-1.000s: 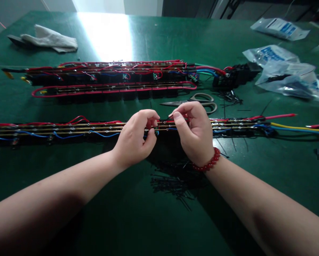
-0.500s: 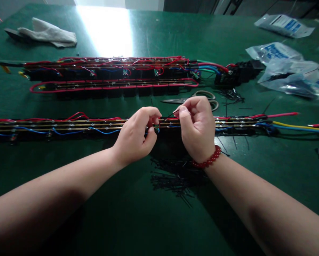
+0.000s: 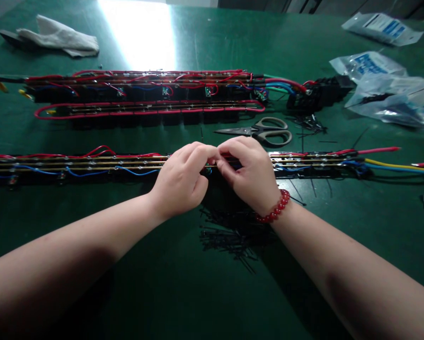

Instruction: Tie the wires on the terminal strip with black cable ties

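A long black strip assembly [image 3: 137, 163] with metal rods and red and blue wires lies across the table in front of me. Over its middle my left hand [image 3: 183, 182] is curled, index fingertip meeting the right fingertips; what it grips is hidden. My right hand [image 3: 252, 174], a red bead bracelet [image 3: 275, 208] at its wrist, pinches at the same spot. The thin black cable tie seen in its fingers a moment earlier is now mostly hidden. Below the hands lies a pile of black cable ties [image 3: 229, 238].
Scissors [image 3: 240, 131] lie just beyond the strip. Farther back are a wired strip assembly [image 3: 144, 85] and a red-looped strip [image 3: 148, 109]. Plastic bags [image 3: 392, 99] sit at the right, a whitish glove [image 3: 59, 38] at back left. Cut tie ends [image 3: 309, 123] lie near the scissors.
My right hand has moved left, bringing its fingertips against those of my left hand over the strip. The scissors' handles are more exposed. My left hand has hardly moved.
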`<state>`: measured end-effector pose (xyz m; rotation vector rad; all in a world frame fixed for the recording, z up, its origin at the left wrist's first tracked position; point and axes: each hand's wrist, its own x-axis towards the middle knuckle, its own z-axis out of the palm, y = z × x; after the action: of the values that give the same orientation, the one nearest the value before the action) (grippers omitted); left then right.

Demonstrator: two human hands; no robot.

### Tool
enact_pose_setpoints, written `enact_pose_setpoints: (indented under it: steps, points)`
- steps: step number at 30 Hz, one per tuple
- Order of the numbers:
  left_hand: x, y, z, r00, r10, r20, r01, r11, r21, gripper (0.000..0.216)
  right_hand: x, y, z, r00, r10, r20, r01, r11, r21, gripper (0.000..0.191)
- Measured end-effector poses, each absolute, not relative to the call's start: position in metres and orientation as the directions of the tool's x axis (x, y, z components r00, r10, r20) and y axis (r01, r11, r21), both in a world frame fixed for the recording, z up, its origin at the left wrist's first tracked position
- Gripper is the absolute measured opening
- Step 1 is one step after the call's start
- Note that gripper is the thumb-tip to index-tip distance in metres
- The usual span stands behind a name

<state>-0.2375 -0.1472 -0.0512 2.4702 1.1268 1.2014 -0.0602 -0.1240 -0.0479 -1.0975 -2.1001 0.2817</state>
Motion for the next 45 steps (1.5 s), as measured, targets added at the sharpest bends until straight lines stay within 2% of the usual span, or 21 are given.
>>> enact_pose_setpoints:
  steps: [5, 12, 16, 20, 23, 29, 36, 45]
  points:
    - [-0.239, -0.147, -0.050, 0.522, 0.676, 0.520, 0.670, -0.702, 0.240, 0.023, -0.060, -0.123, -0.050, -0.411, 0.764, 0.497, 0.625, 0.633, -0.457, 0.008]
    - [-0.246, -0.143, -0.041, 0.739, 0.550, 0.388, 0.594, -0.804, 0.008, 0.011, -0.060, -0.122, -0.052, -0.397, 0.763, 0.511, 0.638, 0.629, -0.444, 0.013]
    - [-0.247, -0.143, -0.041, 0.788, 0.517, 0.333, 0.580, -0.806, -0.121, 0.011, -0.061, -0.122, -0.052, -0.395, 0.765, 0.509, 0.634, 0.628, -0.451, 0.013]
    - [-0.248, -0.141, -0.045, 0.782, 0.494, 0.379, 0.588, -0.787, -0.188, 0.015, -0.061, -0.123, -0.052, -0.392, 0.772, 0.501, 0.635, 0.621, -0.460, 0.012]
    - [-0.249, -0.139, -0.048, 0.752, 0.488, 0.444, 0.596, -0.790, -0.141, 0.017, -0.062, -0.123, -0.050, -0.387, 0.768, 0.510, 0.621, 0.626, -0.472, 0.011]
    - [-0.249, -0.140, -0.052, 0.589, 0.585, 0.557, 0.647, -0.755, 0.108, 0.014, -0.061, -0.125, -0.047, -0.358, 0.792, 0.495, 0.587, 0.603, -0.540, 0.008]
    - [-0.245, -0.141, -0.052, 0.406, 0.677, 0.614, 0.775, -0.611, 0.160, 0.020, -0.062, -0.126, -0.049, -0.315, 0.787, 0.530, 0.563, 0.605, -0.563, 0.007]
    - [-0.244, -0.142, -0.054, 0.342, 0.728, 0.595, 0.787, -0.568, 0.242, 0.017, -0.062, -0.127, -0.052, -0.319, 0.765, 0.560, 0.539, 0.632, -0.556, 0.007]
